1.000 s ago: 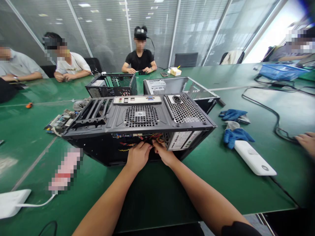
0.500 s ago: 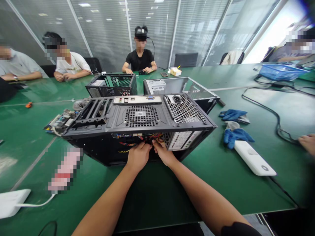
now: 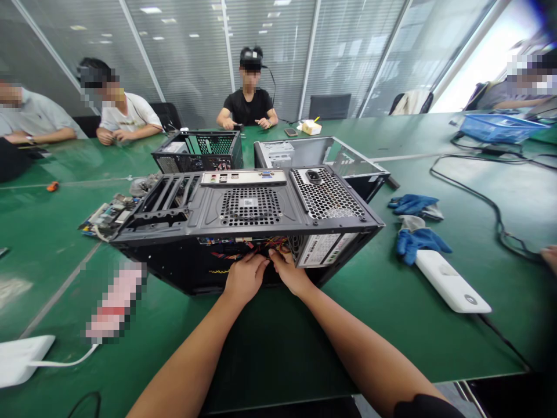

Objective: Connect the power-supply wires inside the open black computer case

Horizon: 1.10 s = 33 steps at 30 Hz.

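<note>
A black computer case (image 3: 243, 215) lies on its side on the green table (image 3: 391, 313), its open side toward me. My left hand (image 3: 244, 278) and my right hand (image 3: 290, 271) reach side by side into the opening, among red, yellow and orange cables (image 3: 243, 248). Their fingers curl inward among the wires; what they grip is hidden by the case's edge. The power supply (image 3: 324, 247) with its label sits just right of my right hand.
Two more open cases (image 3: 198, 150) (image 3: 317, 155) stand behind. Blue gloves (image 3: 415, 223) and a white device (image 3: 452, 284) lie to the right, a circuit board (image 3: 107, 215) to the left, a white box (image 3: 20, 357) near left. Other people sit around; another person's hand (image 3: 550, 255) is at the right edge.
My hands have stayed in the case, shifting only slightly. The other person's hand at the right edge has drawn back toward the right.
</note>
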Tool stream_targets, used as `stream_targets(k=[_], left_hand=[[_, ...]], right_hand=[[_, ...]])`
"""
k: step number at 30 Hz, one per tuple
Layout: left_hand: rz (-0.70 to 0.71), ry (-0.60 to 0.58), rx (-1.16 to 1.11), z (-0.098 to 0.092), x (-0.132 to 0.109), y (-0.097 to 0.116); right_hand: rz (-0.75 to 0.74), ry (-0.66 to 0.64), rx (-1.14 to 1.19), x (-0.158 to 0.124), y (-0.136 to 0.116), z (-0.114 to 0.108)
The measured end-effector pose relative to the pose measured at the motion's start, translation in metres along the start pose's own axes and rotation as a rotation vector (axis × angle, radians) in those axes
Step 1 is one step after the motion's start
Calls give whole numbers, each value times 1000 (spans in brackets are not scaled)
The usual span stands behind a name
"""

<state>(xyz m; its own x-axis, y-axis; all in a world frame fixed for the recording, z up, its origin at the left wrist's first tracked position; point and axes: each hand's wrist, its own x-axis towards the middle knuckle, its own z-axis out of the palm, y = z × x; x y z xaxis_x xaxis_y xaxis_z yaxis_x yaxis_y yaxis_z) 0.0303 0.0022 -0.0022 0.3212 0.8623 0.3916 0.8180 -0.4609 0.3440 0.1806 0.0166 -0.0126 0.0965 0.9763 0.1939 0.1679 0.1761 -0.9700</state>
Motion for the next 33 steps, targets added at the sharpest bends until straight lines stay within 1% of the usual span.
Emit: stream_targets(k=[3, 7, 13, 17, 24, 33], left_hand=[[13, 0, -42, 0, 0, -2], [24, 35, -49, 0, 0, -2], [21, 75, -62, -2, -1, 0], [2, 67, -70, -2, -2, 1], [-41, 24, -2, -4, 1, 5], [-11, -2, 40, -3, 0, 4]], right_hand=[[33, -34, 27, -1, -1, -1], [86, -63, -4, -2, -3, -2], [101, -50, -48, -3, -3, 0], [104, -54, -63, -4, -5, 0], [111, -56, -73, -4, -10, -2], [98, -65, -129, -4, -10, -3]])
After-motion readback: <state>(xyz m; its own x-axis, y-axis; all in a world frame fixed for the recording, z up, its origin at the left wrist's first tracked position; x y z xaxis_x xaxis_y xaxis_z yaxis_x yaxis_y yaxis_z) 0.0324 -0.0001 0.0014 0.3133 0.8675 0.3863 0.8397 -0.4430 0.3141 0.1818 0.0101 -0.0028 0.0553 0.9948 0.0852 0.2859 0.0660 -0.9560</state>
